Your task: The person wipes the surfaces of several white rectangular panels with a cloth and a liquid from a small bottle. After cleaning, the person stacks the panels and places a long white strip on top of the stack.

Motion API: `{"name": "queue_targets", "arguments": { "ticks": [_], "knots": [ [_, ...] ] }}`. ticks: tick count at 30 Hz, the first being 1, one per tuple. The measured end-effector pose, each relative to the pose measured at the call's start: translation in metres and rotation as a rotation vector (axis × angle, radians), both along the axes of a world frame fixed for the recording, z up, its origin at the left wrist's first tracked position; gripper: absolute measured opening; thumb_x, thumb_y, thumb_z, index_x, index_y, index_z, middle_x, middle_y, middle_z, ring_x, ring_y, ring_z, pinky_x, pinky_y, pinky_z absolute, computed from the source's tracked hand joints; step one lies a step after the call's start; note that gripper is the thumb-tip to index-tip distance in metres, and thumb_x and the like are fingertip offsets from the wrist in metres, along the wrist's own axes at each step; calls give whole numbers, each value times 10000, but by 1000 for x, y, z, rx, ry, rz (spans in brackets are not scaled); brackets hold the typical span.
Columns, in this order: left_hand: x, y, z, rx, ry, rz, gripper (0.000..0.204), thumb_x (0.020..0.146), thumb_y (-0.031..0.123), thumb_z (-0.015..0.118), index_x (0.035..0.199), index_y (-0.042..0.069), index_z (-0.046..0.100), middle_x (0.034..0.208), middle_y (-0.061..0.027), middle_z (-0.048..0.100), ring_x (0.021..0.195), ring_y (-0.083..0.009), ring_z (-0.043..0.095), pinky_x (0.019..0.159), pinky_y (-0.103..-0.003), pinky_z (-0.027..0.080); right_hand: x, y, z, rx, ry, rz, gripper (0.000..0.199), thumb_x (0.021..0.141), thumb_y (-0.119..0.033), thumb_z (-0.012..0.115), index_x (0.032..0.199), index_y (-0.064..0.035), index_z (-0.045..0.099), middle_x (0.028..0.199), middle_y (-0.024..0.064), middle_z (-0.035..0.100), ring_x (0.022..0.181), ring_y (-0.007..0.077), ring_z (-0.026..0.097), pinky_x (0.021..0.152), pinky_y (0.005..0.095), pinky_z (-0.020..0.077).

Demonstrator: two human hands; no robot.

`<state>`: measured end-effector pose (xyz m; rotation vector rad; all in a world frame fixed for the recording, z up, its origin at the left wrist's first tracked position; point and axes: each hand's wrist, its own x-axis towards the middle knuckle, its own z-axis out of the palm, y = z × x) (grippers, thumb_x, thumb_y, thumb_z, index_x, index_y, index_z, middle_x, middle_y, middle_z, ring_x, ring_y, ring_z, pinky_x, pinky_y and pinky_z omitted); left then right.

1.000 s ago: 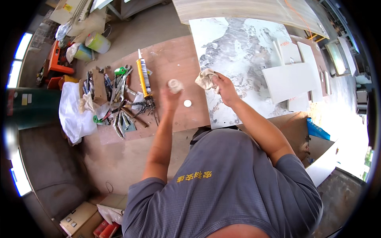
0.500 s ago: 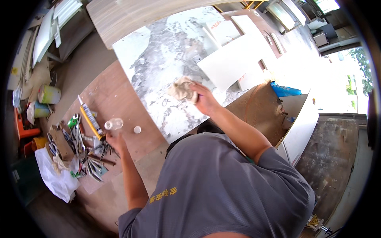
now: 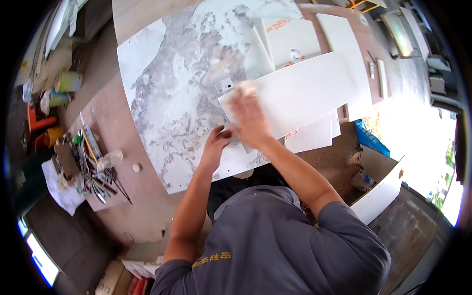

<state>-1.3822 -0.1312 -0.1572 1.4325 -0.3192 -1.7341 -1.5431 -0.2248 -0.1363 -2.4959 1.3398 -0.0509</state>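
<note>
My right hand [image 3: 250, 120], smeared by motion, presses a crumpled off-white cloth [image 3: 246, 88] against the left end of a white panel [image 3: 305, 86]. Close to that panel's near-left edge, my left hand [image 3: 214, 147] has its fingers curled in; what they hold, if anything, is hidden. Both hands are over a large marble-patterned board [image 3: 167, 98] with grey veining. The white panel lies partly on this board. A small label [image 3: 224, 85] sits on the marbled surface beside the cloth.
More white panels [image 3: 290, 39] are stacked beyond. On the brown bench [image 3: 125, 189] at left are a clear bottle [image 3: 111, 159], a white cap [image 3: 136, 167], a sealant tube [image 3: 91, 142] and a heap of hand tools [image 3: 98, 184]. A white-sided box [image 3: 376, 196] stands at right.
My left hand has left the area by the clear bottle and come over the marbled board. The right hand and cloth have moved from the marbled surface onto the white panel. The view has shifted.
</note>
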Motion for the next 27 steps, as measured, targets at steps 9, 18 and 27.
{"name": "queue_targets", "arguments": {
  "ticks": [9, 18, 27],
  "knots": [
    [-23, -21, -12, 35, 93, 57, 559, 841, -4, 530, 1385, -35, 406, 1156, -80, 640, 1047, -156, 573, 945, -329, 431, 7, -55, -16, 55, 155, 81, 808, 1000, -507, 423, 1570, -6, 147, 1644, 169, 156, 1535, 315, 68, 1247, 436, 35],
    [-46, -19, -1, 25, -109, 146, 461, 874, 2, 643, 1300, -10, 466, 1043, -77, 652, 953, -122, 582, 842, -271, 439, -219, -181, -19, -305, 428, -292, 741, 1012, -483, 388, 1544, 11, 239, 1635, 184, 178, 1520, 336, 133, 1247, 433, 84],
    [-39, -13, -8, 63, -173, 106, 517, 876, 29, 618, 1343, -39, 407, 1137, -93, 622, 1021, -156, 575, 917, -300, 439, -158, -137, 5, -72, 124, -223, 834, 966, -551, 479, 1522, 35, 270, 1626, 187, 194, 1520, 351, 130, 1242, 427, 120]
  ]
}}
